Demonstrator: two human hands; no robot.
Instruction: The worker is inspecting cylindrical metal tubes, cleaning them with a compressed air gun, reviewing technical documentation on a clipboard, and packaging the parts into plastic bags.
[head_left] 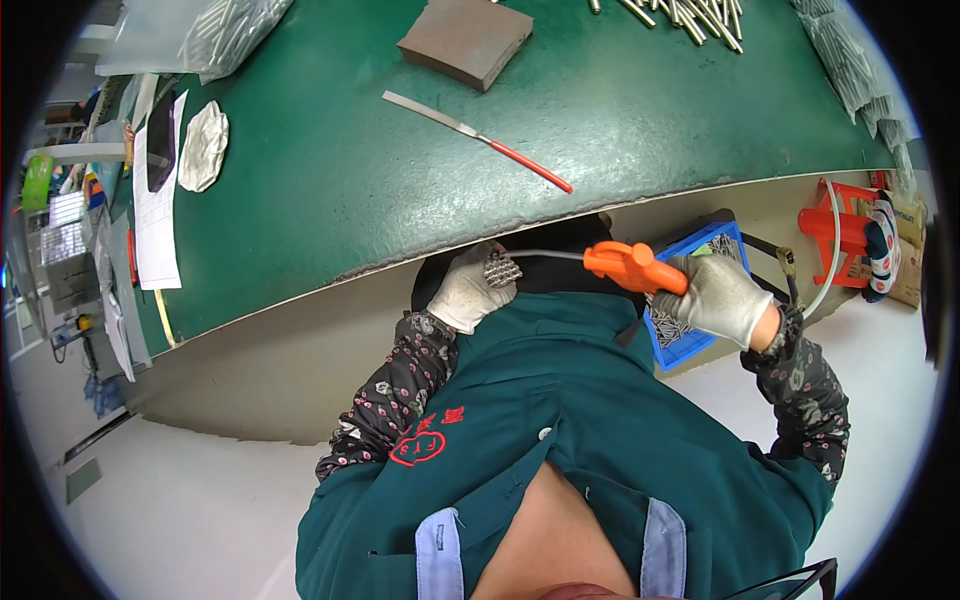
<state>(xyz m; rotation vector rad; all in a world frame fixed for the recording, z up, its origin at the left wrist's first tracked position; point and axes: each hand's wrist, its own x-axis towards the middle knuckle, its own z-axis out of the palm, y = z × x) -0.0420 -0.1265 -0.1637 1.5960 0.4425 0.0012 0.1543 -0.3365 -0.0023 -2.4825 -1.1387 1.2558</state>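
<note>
My left hand (462, 292), in a whitish work glove, is closed around a bundle of short metal rods (502, 270), whose ends face up and right. It is held low over my lap, just below the table edge. In my gloved right hand (722, 302) is an orange air blow gun (632, 266), gripped by its handle. Its thin metal nozzle points left, and the tip is close to or touching the bundle; I cannot tell which. A blue crate (690, 352) with many small metal rods inside stands below my right hand, partly hidden by it.
On the green table (330, 180) lie a red-handled file (525, 164), a brown block (468, 42), loose metal rods (700, 18), a crumpled white cloth or glove (205, 148), papers (158, 240) and a plastic bag (235, 35) of rods. An orange stool (838, 234) and pale hose (835, 255) are at right.
</note>
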